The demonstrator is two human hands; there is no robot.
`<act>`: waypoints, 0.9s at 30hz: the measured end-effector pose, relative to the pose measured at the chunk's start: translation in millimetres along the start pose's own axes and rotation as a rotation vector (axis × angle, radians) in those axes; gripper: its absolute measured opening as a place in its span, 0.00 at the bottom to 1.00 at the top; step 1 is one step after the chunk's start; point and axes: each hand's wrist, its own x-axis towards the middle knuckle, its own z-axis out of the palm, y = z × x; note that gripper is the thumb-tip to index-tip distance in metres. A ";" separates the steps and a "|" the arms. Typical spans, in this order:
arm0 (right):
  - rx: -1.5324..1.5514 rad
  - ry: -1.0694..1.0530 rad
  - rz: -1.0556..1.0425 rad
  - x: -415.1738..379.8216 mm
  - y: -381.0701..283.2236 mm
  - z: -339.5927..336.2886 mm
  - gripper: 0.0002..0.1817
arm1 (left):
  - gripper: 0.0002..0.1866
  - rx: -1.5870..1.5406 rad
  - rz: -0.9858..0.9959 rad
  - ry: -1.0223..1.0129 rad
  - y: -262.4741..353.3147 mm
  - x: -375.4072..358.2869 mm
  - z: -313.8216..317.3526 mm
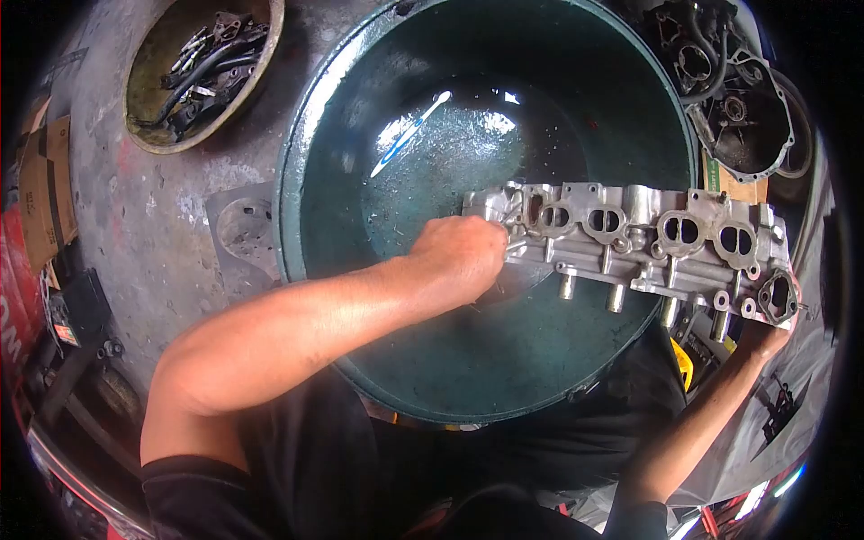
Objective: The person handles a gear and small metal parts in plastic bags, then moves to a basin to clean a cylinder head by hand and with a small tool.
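A grey metal cylinder head lies lengthwise over the right side of a large dark green tub, its oval ports facing up. At its left end my left hand is closed, the fingers curled out of sight against the metal. From below, my right hand grips the right end, mostly hidden behind the part. Several short metal tubes stick out along the near edge. Inside the tub, a white and blue toothbrush rests in shallow, shiny liquid.
A round basin with dark metal parts and hoses stands at the upper left. Engine housings sit at the upper right on cardboard. Beside the tub lies a flat grey piece. Cardboard boxes are at the far left.
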 end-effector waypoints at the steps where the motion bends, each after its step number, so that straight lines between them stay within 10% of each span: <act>1: 0.072 0.005 0.041 1.3 3.4 0.3 0.19 | 0.16 -0.017 -0.010 -0.034 0.1 -0.9 0.5; 10: -0.239 -0.012 -0.223 4.6 -21.3 12.3 0.18 | 0.18 0.147 0.048 0.073 -14.1 7.3 15.2; 17: 0.245 -0.029 0.047 1.9 -5.7 1.0 0.18 | 0.14 0.162 0.050 0.181 -14.7 6.7 -4.1; 22: -0.259 -0.037 -0.227 7.1 -26.8 6.5 0.17 | 0.14 0.147 0.068 0.073 -9.2 -5.3 5.5; 27: 0.003 -0.034 -0.040 4.1 5.6 -5.1 0.20 | 0.22 0.105 0.043 0.131 -14.4 1.5 8.9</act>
